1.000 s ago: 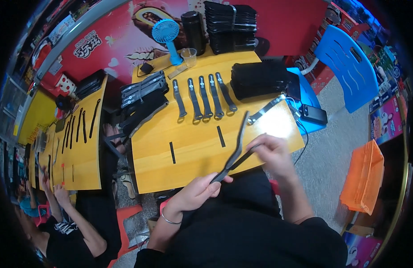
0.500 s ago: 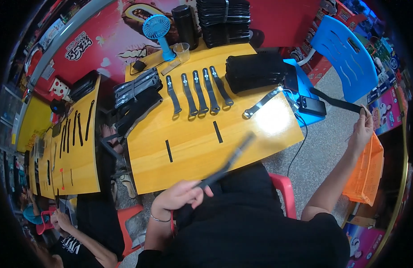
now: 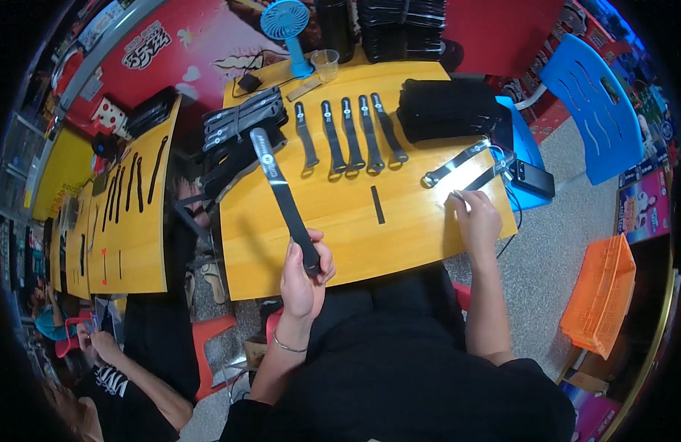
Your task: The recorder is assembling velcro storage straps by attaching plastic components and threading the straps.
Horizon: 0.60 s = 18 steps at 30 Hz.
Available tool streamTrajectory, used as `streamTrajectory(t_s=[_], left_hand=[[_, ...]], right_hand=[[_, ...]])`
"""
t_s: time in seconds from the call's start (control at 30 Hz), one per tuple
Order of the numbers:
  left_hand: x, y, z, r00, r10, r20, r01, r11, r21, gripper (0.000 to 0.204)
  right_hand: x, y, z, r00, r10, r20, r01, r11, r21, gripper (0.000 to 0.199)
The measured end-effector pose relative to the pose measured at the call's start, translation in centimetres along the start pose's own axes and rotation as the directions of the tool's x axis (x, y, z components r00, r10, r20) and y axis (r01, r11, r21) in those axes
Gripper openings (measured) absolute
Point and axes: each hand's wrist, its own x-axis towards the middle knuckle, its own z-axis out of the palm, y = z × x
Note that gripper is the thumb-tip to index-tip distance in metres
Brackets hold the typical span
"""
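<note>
While a yellow table (image 3: 245,247) fills the middle, a black stack (image 3: 447,110) sits at its far right, with five dark straps (image 3: 350,136) left of it. At the near edge, the left hand (image 3: 299,291) is wrapped around a black band (image 3: 286,202) tilted up and leftward. To the right, the right hand (image 3: 479,221) has fingertips at a dark strip (image 3: 489,177); whether it grips this, I cannot tell. A short black piece (image 3: 377,205) lies between them.

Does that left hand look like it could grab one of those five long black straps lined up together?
Probably yes: the left hand is close, with yellow wooden tabletop between it and the five straps, though its held black strap may need putting down first.
</note>
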Motion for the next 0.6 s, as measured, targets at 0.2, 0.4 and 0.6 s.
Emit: streamTrajectory(t_s=[0.2, 0.4, 0.6], left_hand=[[0.1, -0.5, 0.5, 0.994, 0.056, -0.097, -0.067, 0.991, -0.116, 0.030], [0.0, -0.4, -0.5, 0.988, 0.135, 0.079, -0.117, 0.973, -0.197, 0.030], [-0.3, -0.5, -0.5, 0.984, 0.174, 0.039, -0.170, 0.981, -0.090, 0.037]], right_hand=[[0.2, -1.2, -0.1, 0.986, -0.014, 0.165, -0.018, 0.982, 0.188, 0.023], [-0.9, -6.1, -3.0, 0.944, -0.170, 0.282, -0.011, 0.839, 0.543, 0.025], [-4.3, -13.3, -4.0, 0.799, -0.506, 0.325, 0.033, 0.577, 0.816, 0.042]])
